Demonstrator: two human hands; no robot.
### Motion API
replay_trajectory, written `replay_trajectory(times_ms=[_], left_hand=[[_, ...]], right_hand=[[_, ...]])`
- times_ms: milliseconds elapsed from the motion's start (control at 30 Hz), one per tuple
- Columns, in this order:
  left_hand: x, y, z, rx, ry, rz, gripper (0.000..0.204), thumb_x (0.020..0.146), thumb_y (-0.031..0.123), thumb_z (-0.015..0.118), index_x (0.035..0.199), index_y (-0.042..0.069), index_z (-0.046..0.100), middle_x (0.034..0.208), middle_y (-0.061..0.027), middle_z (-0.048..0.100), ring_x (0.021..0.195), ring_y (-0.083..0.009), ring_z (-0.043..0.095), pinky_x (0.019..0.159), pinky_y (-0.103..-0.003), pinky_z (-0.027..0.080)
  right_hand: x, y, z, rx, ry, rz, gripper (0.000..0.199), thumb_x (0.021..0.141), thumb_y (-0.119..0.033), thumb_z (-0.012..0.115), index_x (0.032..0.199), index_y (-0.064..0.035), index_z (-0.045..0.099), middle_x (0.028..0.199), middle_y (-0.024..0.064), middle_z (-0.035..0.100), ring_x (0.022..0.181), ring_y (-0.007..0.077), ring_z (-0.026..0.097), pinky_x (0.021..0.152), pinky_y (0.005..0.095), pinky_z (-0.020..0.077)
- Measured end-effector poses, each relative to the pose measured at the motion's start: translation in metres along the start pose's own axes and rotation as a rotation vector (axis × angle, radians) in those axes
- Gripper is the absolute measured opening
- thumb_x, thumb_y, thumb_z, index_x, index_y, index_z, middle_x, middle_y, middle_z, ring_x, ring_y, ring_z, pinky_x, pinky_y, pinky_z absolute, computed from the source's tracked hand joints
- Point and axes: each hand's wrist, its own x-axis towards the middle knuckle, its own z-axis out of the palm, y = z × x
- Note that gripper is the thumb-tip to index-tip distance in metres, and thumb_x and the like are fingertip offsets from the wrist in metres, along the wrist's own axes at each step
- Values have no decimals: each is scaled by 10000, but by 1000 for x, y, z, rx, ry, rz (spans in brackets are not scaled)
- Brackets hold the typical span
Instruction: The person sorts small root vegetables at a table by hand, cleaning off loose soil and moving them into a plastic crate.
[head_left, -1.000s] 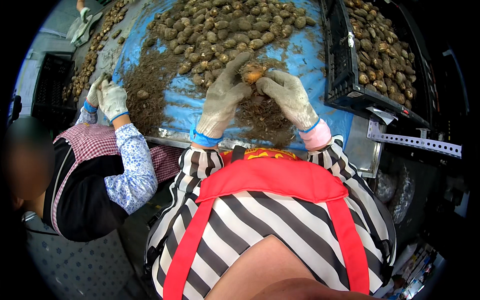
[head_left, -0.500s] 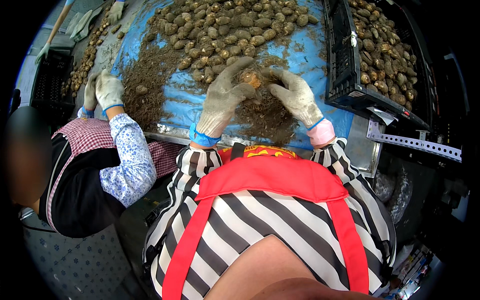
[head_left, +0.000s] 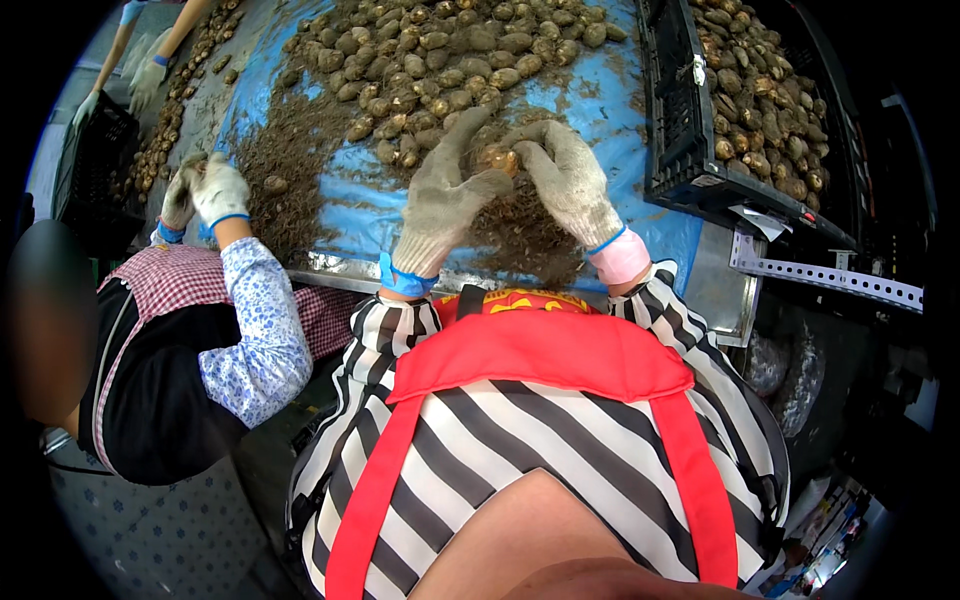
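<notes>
Tuber: brown, orange-tinged and roundish, the tuber [head_left: 495, 160] sits between my two gloved hands, above the near part of the blue sheet [head_left: 345, 190].
My left hand: my left hand [head_left: 442, 195] grasps the tuber from its left side, forefinger extended beyond it and thumb below.
My right hand: my right hand [head_left: 570, 180] has bent fingers, tips at the tuber's right side; I cannot tell whether they grip it or merely touch.
Right crate: the black crate [head_left: 675, 110], lattice-walled, stands to my right at the table's edge; it holds a large load of tubers [head_left: 765, 110], brown with paler orange patches. A white paper [head_left: 765, 222] shows at its near side.
Left crate: a second black crate [head_left: 95, 170] stands at far left, tilted in view; its interior is too dark for me to tell the contents. A co-worker's gloved hand [head_left: 87, 108] is at its rim.
Sheet's load: the blue sheet bears a broad pile of tubers [head_left: 440, 65] beyond my hands, loose soil [head_left: 290, 180] to the left, and a heap of soil and root fibres [head_left: 530, 240] beneath my hands.
Table's left part: a strip of scattered tubers [head_left: 185, 100] lies between the left crate and the sheet.
Neighbour: another person's gloved hands [head_left: 220, 190] are close together at my left.
</notes>
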Motion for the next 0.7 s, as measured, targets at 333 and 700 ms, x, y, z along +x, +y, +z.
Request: replay_trajectory(times_ms=[333,700], left_hand=[[2,5,-4,173,15,42,846,816,334,827,1519,59,445,1465,-208,549,1357,-315,536,1123,-403,434],[5,-20,-2,-38,-52,145,834,825,270,834,1526,44,443,1499,-190,526,1359,-306,526,1135,-377,427]], right_hand=[[-5,-8,-18,406,-81,-26,279,945,-116,659,1213,-49,704,1194,124,713,1084,199,681,907,316,540],[9,25,0,-232,-202,126,289,957,-243,632,1140,-33,710,1028,209,718,1003,349,694,863,411,533]])
